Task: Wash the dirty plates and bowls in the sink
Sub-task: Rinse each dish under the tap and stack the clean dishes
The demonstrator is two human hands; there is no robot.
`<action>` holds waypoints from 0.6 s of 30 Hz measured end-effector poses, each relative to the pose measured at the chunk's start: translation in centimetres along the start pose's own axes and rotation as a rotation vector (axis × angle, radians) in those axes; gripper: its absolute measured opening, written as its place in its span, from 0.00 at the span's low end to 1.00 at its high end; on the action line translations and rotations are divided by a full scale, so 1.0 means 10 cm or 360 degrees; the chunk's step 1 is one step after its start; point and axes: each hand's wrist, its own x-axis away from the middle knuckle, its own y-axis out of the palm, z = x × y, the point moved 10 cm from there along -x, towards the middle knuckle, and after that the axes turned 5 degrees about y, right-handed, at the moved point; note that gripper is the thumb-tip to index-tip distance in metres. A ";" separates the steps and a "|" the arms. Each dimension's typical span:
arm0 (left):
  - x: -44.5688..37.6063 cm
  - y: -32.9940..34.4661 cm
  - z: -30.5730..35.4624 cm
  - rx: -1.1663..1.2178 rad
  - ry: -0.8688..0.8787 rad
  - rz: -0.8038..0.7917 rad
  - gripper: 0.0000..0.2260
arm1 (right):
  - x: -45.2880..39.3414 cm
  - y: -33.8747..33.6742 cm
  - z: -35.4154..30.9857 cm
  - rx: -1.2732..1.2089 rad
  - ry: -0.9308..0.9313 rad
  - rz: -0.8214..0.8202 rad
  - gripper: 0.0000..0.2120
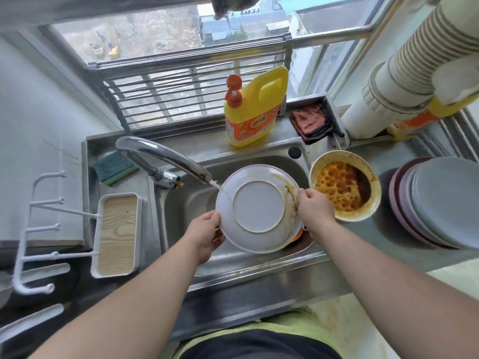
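Step in hand, as judged: rinsing. A plate (259,208) is held underside-up over the sink (181,203), gripped at its rim by the fingers of the left hand (204,234) at 8 o'clock and of the right hand (315,208) at 3 o'clock. Water from the tap (166,156) strikes the rim at 10 o'clock. Brown sauce streaks are noted along the right edge; rubbing there is probably called for next.

A bowl (344,186) at 3 o'clock of the plate holds orange oily residue. Stacked plates (440,200) are seen on the counter (368,237) further right.

home kitchen, steel sink (181,203), dish soap (252,112)
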 end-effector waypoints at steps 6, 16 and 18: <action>0.11 -0.25 -0.09 0.0165 -0.0103 0.0109 0.08 | 0.10 0.32 -0.10 0.0076 0.0071 -0.0090 0.18; 0.16 -0.69 -0.45 0.0582 -0.0401 0.0287 0.06 | 0.44 1.22 -0.75 -0.0316 0.0210 -0.0551 0.14; 0.14 -0.70 -0.49 0.0584 -0.0417 0.0284 0.05 | 0.54 1.30 -1.04 -0.0148 -0.0044 -0.0616 0.15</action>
